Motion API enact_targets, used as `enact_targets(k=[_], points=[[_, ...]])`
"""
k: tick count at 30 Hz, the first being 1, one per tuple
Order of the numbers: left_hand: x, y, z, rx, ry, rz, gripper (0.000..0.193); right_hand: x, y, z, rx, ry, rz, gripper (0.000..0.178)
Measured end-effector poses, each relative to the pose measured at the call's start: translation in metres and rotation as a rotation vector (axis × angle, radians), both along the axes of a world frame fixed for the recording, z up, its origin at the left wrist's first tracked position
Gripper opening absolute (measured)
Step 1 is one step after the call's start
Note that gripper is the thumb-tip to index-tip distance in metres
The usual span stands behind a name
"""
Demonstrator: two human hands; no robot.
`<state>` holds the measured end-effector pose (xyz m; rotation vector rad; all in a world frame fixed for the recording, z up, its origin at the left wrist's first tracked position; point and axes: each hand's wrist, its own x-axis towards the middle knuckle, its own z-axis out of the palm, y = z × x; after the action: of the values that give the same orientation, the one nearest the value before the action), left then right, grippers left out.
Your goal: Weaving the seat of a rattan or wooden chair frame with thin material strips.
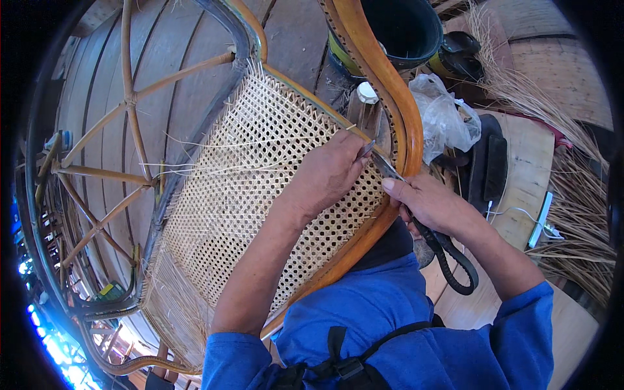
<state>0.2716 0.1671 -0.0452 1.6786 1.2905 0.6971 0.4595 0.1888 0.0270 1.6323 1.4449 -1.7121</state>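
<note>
A woven cane panel with open holes is set in a curved brown wooden frame in front of me. Over its upper right corner, my left hand is closed in a pinch; what lies between its fingertips is hidden. A short pale cane end pokes out beside the knuckles. My right hand grips a pair of scissors with black-wrapped loop handles. The blades are at the left fingertips, by the panel's edge. Loose cane strands trail leftward across the weave.
Rattan poles of the chair frame stand at left. A dark bucket, a clear plastic bag and a white-capped container sit beyond the frame. Bundled cane strips lie on the right, beside a board.
</note>
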Motion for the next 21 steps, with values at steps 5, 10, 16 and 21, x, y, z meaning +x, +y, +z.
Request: enact_targets(k=[5, 10, 16, 21], points=[[0.0012, -0.0024, -0.0024, 0.002, 0.059, -0.010, 0.016, -0.0022, 0.0005, 0.0023, -0.025, -0.033, -0.060, 0.057], [0.0026, -0.0030, -0.0050, 0.017, 0.066, 0.016, 0.017, -0.0017, 0.0004, 0.0034, -0.006, -0.013, 0.005, 0.058], [0.0078, -0.0054, -0.0028, -0.009, 0.099, 0.103, 0.014, -0.0021, 0.0017, 0.0021, 0.014, -0.032, 0.055, 0.058], [0.0050, -0.0048, -0.0024, -0.002, 0.050, 0.084, 0.014, -0.0050, 0.0025, 0.0013, 0.018, -0.027, 0.067, 0.058]])
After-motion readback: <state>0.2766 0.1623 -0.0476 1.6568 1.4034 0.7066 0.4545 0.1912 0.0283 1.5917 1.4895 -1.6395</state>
